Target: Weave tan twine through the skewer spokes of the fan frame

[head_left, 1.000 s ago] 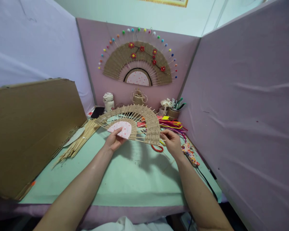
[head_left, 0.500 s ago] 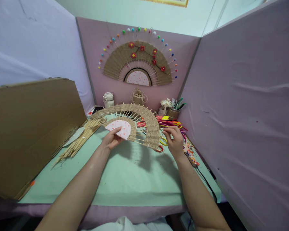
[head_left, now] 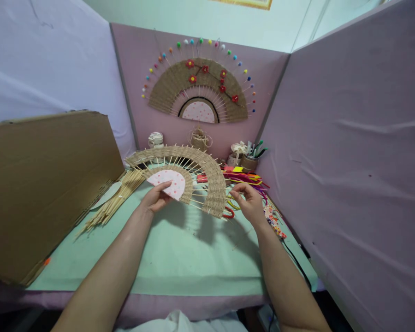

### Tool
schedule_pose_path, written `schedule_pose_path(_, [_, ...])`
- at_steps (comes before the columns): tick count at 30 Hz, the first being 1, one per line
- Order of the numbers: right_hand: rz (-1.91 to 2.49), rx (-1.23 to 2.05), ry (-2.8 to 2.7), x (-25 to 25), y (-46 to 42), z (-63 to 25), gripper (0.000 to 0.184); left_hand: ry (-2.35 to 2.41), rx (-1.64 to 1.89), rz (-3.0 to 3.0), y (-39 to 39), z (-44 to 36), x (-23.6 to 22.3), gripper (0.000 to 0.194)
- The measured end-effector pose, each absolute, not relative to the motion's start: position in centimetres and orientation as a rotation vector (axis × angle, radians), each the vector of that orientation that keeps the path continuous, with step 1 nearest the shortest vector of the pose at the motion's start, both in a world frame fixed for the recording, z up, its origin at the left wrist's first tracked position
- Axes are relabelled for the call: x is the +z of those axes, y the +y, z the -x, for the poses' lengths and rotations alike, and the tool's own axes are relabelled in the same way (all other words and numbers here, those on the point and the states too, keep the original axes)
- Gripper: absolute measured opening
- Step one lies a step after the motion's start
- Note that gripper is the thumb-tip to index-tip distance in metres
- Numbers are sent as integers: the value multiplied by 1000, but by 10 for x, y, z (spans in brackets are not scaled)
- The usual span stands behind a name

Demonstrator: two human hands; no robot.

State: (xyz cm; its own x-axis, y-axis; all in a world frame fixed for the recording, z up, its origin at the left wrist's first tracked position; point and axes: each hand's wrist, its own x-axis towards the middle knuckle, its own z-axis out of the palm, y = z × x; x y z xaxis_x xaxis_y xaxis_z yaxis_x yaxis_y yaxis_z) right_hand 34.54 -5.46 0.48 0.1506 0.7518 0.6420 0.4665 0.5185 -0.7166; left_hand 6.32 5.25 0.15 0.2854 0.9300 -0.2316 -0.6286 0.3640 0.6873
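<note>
My left hand (head_left: 155, 199) grips a woven half-round fan (head_left: 214, 191) by its base, thumb on top of the pink dotted semicircle (head_left: 169, 182). Thin sticks radiate from that base through a wide twine-woven band, and their tips poke out past its outer edge. The fan is held above the table, tilted. Just off the fan's right edge is my right hand (head_left: 249, 203), thumb and forefinger pinched together. Whatever lies in that pinch, perhaps a thin strand, is too small to make out.
A finished-looking fan with red flowers (head_left: 204, 69) hangs on the back panel. Left are a cardboard sheet (head_left: 51, 193) and bundled sticks (head_left: 114, 203). At the back stand a jar (head_left: 155, 139), twine (head_left: 199, 139) and a pen holder (head_left: 249, 162). Colourful pipe cleaners (head_left: 245, 177) lie right.
The fan and my left hand have shifted slightly left, and the fan's right end has tipped a little lower. My right hand has moved slightly left, still pinched.
</note>
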Motion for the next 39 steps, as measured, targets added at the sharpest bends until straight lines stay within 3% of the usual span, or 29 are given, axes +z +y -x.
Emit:
schedule_pose_path(4, [1122,405,-1539,4,-55,-346,19,690,1124,-549,52,-59,4,33])
schedule_pose_path(11, [1157,320,-1579,8,-57,-344,18,697,1060,-691,51,-52,2,28])
schedule_pose_path(21, [1079,459,-1272,8,-54,-352,19,722,1010,-632,47,-52,3,32])
schedule_pose_path(32, [1024,224,-1175,2,-52,-350,16,695,1010,-574,46,-57,4,35])
schedule_pose_path(39, [1125,147,-1425,5,-55,-343,13,694,961,-602,49,-56,-1,35])
